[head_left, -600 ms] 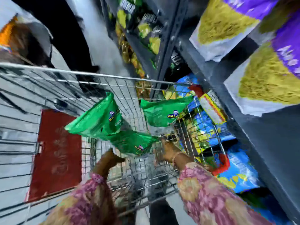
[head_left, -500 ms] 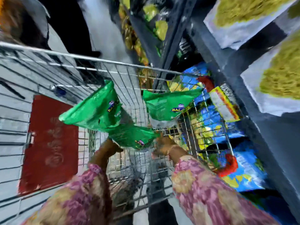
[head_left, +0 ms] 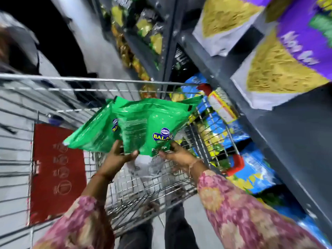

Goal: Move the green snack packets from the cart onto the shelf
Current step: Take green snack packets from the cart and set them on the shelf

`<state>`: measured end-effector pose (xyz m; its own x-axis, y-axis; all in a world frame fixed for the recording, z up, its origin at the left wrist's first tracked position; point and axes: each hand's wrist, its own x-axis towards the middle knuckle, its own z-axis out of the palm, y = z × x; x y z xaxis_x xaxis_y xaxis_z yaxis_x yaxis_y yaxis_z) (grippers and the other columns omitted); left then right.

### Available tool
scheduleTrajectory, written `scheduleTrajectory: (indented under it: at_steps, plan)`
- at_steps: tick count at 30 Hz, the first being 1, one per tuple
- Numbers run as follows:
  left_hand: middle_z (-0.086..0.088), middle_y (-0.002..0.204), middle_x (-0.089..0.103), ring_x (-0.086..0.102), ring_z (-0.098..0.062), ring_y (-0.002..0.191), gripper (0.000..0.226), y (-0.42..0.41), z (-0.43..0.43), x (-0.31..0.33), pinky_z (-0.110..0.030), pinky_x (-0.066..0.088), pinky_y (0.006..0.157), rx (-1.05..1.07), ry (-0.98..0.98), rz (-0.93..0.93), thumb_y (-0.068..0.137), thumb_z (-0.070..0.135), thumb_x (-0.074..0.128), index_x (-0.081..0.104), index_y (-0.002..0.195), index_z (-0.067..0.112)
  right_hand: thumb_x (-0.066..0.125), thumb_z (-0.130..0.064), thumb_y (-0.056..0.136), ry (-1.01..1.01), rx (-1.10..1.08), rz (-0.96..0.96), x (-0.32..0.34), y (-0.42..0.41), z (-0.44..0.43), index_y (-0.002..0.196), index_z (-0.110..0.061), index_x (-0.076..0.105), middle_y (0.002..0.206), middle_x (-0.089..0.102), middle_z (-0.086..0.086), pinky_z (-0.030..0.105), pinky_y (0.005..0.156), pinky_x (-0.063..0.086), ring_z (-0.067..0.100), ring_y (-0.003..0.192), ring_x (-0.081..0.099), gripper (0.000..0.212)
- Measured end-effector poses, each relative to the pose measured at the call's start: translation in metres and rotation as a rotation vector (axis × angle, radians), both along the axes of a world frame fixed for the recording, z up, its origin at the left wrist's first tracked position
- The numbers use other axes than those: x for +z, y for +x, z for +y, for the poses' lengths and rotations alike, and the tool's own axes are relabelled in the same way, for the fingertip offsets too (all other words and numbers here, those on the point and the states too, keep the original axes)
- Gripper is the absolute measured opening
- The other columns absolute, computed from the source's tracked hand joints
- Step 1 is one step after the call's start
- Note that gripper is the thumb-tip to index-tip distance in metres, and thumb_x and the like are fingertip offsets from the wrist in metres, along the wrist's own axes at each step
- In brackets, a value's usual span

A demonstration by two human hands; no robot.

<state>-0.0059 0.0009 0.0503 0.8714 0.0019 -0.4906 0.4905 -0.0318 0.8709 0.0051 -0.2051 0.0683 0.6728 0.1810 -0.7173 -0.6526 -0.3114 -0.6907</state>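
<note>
- While both hands work above the silver wire shopping cart (head_left: 100, 81), a bunch of glossy green plastic snack packets (head_left: 143, 123) is held in the air over the basket, clear of the wire floor.
- The left hand (head_left: 116, 157) is closed around the lower edge of the bunch, thumb on the near face.
- The right hand (head_left: 179, 155) cups the bottom right corner; whether its fingers fully pinch the plastic cannot be told (they sit partly behind the packet).
- Count: at least two green packets overlap, and a third may lie between them; the blur hides the edges.
- A crumpled clear plastic wrapper (head_left: 149, 166) lies in the cart bottom, one in number; no other green packet shows there.
- The dark grey metal shelf (head_left: 296, 141) stands just beside the cart on the right, with blue-and-yellow snack bags (head_left: 255, 169) on a lower tier and purple-and-white packets (head_left: 280, 72) higher up.
- Judged step: gathering and lifting, not yet placing.
- The next move likely calls for carrying the bunch right and into a free shelf gap without dropping one.
</note>
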Motion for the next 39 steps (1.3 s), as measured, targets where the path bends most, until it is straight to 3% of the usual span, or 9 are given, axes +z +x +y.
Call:
scheduleTrajectory:
  at_steps: [6, 10, 16, 20, 22, 26, 31, 35, 39]
  plan:
    - [-0.004, 0.073, 0.060, 0.056, -0.007, 0.064, 0.031, -0.011, -0.056, 0.110, -0.008, 0.045, 0.053, -0.187, -0.014, -0.334, 0.061, 0.017, 0.078, 0.055, 0.082, 0.015, 0.051, -0.008, 0.088, 0.263, -0.547, -0.292, 0.100, -0.063, -0.034, 0.112, -0.024, 0.044, 0.095, 0.058, -0.011, 0.007, 0.046, 0.046, -0.007, 0.063, 0.057, 0.030]
    - [0.017, 0.052, 0.067, 0.059, 0.013, 0.053, 0.026, -0.006, -0.126, 0.165, -0.001, 0.044, 0.051, -0.301, -0.097, -0.468, 0.065, -0.002, 0.072, 0.057, 0.078, 0.015, 0.051, -0.014, 0.088, 0.222, -0.791, -0.485, 0.154, -0.105, -0.077, 0.091, -0.026, 0.051, 0.079, 0.058, -0.012, 0.033, 0.056, 0.051, 0.002, 0.065, 0.058, 0.012]
    - [0.030, 0.058, 0.068, 0.062, 0.010, 0.063, 0.026, -0.020, -0.246, 0.219, -0.007, 0.052, 0.065, -0.694, -0.256, -0.535, 0.057, 0.018, 0.079, 0.063, 0.076, 0.025, 0.055, -0.022, 0.087, -0.005, -1.076, -0.739, 0.203, -0.174, -0.155, 0.089, -0.025, 0.053, 0.086, 0.059, 0.014, 0.047, 0.063, 0.053, 0.022, 0.076, 0.056, 0.004]
    - [0.005, 0.081, 0.075, 0.065, -0.008, 0.074, 0.042, -0.037, -0.319, 0.228, -0.026, 0.053, 0.075, -0.818, -0.256, -0.504, 0.040, 0.045, 0.081, 0.066, 0.073, 0.025, 0.051, -0.021, 0.089, -0.125, -1.158, -0.779, 0.220, -0.210, -0.204, 0.110, -0.013, 0.046, 0.093, 0.055, 0.014, 0.036, 0.051, 0.051, 0.020, 0.061, 0.053, 0.022]
    - [-0.012, 0.098, 0.070, 0.063, -0.004, 0.066, 0.034, -0.049, -0.346, 0.228, -0.026, 0.050, 0.069, -0.875, -0.240, -0.484, 0.057, 0.030, 0.079, 0.068, 0.084, 0.015, 0.050, -0.022, 0.089, -0.130, -1.187, -0.768, 0.223, -0.224, -0.224, 0.102, -0.020, 0.046, 0.094, 0.054, 0.011, 0.040, 0.057, 0.051, 0.022, 0.065, 0.050, 0.014]
    - [-0.007, 0.086, 0.066, 0.055, 0.012, 0.047, 0.032, -0.061, -0.377, 0.219, -0.007, 0.044, 0.048, -0.909, -0.195, -0.469, 0.068, 0.012, 0.073, 0.063, 0.097, 0.002, 0.050, -0.023, 0.090, -0.161, -1.247, -0.709, 0.218, -0.239, -0.244, 0.087, -0.027, 0.046, 0.089, 0.056, -0.005, 0.040, 0.058, 0.051, 0.014, 0.075, 0.054, 0.006]
    - [-0.003, 0.092, 0.067, 0.062, 0.000, 0.070, 0.036, -0.057, -0.385, 0.207, -0.008, 0.050, 0.055, -0.990, -0.224, -0.385, 0.072, 0.008, 0.069, 0.058, 0.106, 0.008, 0.051, -0.027, 0.089, -0.180, -1.269, -0.683, 0.204, -0.242, -0.246, 0.103, -0.024, 0.042, 0.097, 0.056, -0.010, 0.057, 0.071, 0.052, 0.007, 0.078, 0.053, 0.018]
    - [0.013, 0.079, 0.071, 0.064, 0.008, 0.063, 0.035, -0.053, -0.388, 0.211, -0.008, 0.051, 0.056, -1.022, -0.289, -0.345, 0.076, 0.004, 0.063, 0.055, 0.111, 0.008, 0.052, -0.029, 0.088, -0.202, -1.298, -0.680, 0.202, -0.238, -0.244, 0.107, -0.025, 0.040, 0.107, 0.053, -0.007, 0.061, 0.076, 0.052, 0.001, 0.082, 0.051, 0.023]
    - [-0.002, 0.099, 0.062, 0.062, -0.001, 0.073, 0.033, -0.052, -0.390, 0.217, -0.014, 0.052, 0.066, -1.050, -0.274, -0.320, 0.080, 0.004, 0.058, 0.053, 0.113, 0.007, 0.054, -0.027, 0.087, -0.224, -1.352, -0.693, 0.201, -0.233, -0.241, 0.108, -0.022, 0.037, 0.112, 0.053, 0.004, 0.063, 0.081, 0.050, 0.007, 0.077, 0.052, 0.028]
